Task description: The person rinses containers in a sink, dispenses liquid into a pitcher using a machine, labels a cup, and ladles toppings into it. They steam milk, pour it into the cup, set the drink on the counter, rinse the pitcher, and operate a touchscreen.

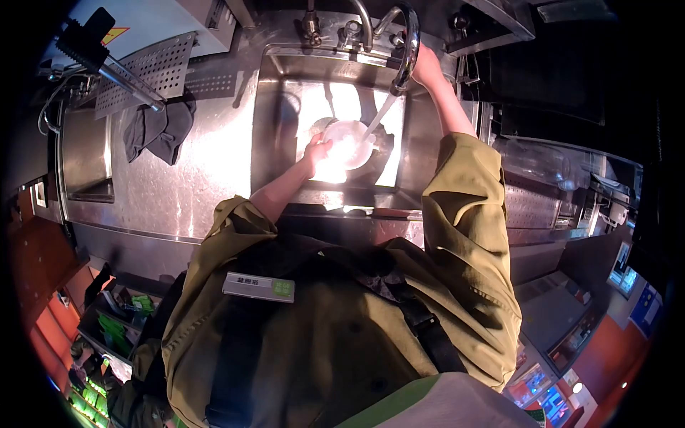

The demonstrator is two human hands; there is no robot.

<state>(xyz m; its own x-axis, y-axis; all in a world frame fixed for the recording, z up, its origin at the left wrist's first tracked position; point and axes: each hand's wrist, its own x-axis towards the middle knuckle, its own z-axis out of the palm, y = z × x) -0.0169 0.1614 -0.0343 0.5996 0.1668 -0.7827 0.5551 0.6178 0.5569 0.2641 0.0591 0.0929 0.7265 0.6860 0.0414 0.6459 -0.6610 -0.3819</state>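
Note:
Inside the steel sink (271, 121), a whitish round container (348, 143) sits under a stream of water from the curved chrome faucet (410, 50). My left hand (318, 151) grips the container's left side, with the fingers at its rim. Glare washes out the container's lower part and its contents. Up at the back right of the sink, my right hand (426, 65) reaches behind the faucet's spout. Its fingers are largely hidden there, so what they touch cannot be made out.
A dark cloth (158, 132) lies on the steel counter (214, 157) to the left, near a perforated metal panel (153, 75). A second basin (87, 153) is at the far left. Shelving and a dark appliance stand at the right.

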